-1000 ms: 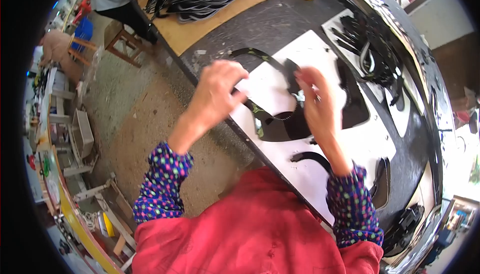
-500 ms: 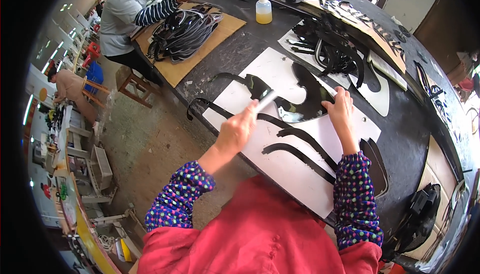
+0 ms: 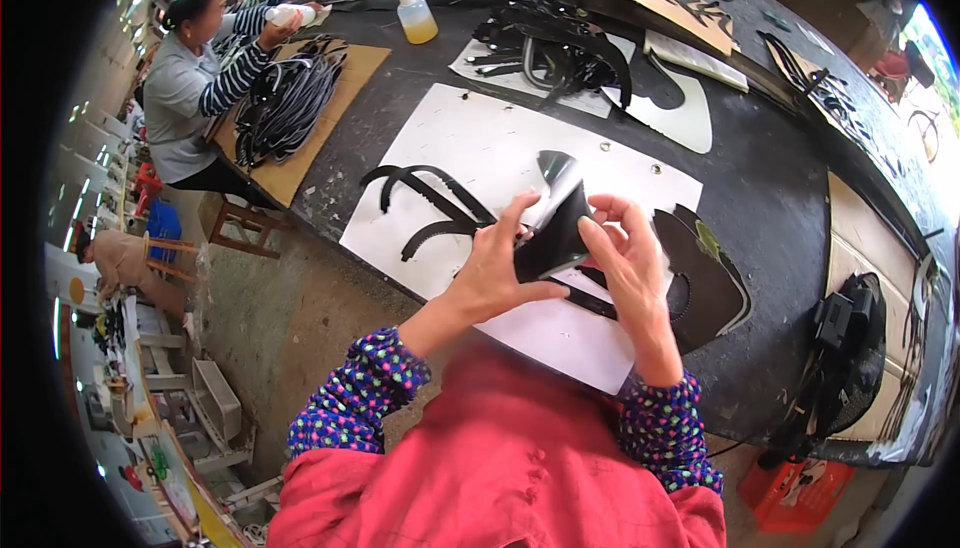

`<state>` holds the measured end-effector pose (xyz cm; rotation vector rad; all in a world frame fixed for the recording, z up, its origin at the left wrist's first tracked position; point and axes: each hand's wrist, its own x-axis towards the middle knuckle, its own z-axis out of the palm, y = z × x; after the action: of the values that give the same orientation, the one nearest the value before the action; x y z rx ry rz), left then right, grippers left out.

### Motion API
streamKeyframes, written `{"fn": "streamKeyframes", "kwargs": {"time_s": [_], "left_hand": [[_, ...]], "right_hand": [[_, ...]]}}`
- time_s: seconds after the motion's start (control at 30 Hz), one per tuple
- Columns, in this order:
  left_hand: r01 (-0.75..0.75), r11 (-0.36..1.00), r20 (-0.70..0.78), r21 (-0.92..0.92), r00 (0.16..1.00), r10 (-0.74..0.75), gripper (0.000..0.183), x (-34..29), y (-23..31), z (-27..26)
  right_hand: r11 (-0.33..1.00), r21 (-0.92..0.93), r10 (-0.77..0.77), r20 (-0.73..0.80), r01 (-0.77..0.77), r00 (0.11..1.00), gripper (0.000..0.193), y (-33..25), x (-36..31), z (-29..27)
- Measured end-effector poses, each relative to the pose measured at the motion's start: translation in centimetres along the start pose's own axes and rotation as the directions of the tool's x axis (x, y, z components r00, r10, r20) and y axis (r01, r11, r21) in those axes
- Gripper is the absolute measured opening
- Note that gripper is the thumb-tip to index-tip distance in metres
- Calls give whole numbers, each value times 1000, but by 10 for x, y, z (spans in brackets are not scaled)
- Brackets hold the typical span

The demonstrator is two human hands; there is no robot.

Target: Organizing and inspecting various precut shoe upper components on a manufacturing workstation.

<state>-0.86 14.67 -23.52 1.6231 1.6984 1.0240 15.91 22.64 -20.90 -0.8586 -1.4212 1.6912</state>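
A glossy black sheet piece (image 3: 558,240) is bent up between my two hands, over a white board (image 3: 420,148). My left hand (image 3: 488,270) grips its left side, thumb stretched along the lower edge. On the right side, my right hand (image 3: 630,260) pinches it between thumb and fingers. A pale, shiny streak by my left fingers may be a tool or a reflection; I cannot tell. Narrow curved black strips (image 3: 432,198) with notched edges lie on the board, partly under my hands. Dark curved flat pieces (image 3: 715,283) lie to the right of my right hand.
Beyond the board lie a heap of black strips (image 3: 560,48) and a white cut-out sheet (image 3: 680,113). A squeeze bottle (image 3: 416,20) of yellow liquid stands at the far edge. At left, a co-worker (image 3: 185,98) sits by bundled strips (image 3: 290,103) on cardboard. A black bag (image 3: 850,348) is at right.
The black piece has come up off the board into both hands, bent. The pale stick-like tool in my left hand no longer shows clearly. My view has shifted to the right.
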Motion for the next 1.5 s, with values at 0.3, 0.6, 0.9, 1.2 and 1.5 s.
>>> {"fn": "streamKeyframes", "kwargs": {"time_s": [0.3,0.6,0.9,1.2,1.5], "left_hand": [[-75,997,-293,33,953,82,43,40,-8,12],[-316,914,-256,-255,933,251,73,-16,76,-17],[-190,979,-698,-79,711,82,111,-97,71,-110],[-427,818,-920,-385,247,-304,36,-242,10,-248],[-333,829,-884,-450,31,-467,33,-274,-31,-255]], "right_hand": [[165,-984,-208,-104,-70,973,64,8,-49,-171],[778,-621,274,194,-98,942,31,-121,-24,-87],[948,-302,174,752,99,636,37,-171,28,210],[279,-361,-229,875,890,427,43,-45,266,413],[67,-444,245,876,894,416,104,32,290,518]]}}
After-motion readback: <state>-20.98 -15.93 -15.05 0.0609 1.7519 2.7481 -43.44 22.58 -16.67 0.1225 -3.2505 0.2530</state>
